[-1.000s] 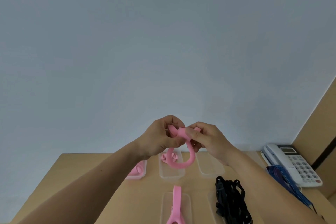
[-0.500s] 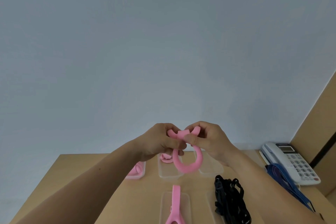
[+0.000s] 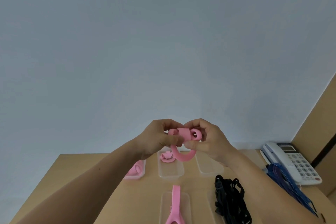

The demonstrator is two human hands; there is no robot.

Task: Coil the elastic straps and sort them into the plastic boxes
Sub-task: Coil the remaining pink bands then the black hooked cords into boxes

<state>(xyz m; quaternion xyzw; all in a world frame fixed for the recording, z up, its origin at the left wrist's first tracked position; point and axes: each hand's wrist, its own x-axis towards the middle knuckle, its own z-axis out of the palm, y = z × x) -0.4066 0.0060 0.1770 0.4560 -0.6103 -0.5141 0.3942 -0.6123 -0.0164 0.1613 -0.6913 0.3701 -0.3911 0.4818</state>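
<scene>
Both hands hold a pink elastic strap in the air above the wooden table. My left hand pinches its left end and my right hand pinches the coiled part, while a loop hangs below. Three clear plastic boxes stand in the far row: the left box and the middle box each hold a coiled pink strap, and the right box shows nothing inside. Another pink strap lies across a near clear box.
A heap of black straps lies at the near right. Blue straps drape beside a white desk phone at the right edge. A plain wall rises behind the table and a wooden panel stands at the right.
The strap has been wound further: more turns sit between my fingers and the hanging loop is shorter. Both hands stayed raised in about the same place.
</scene>
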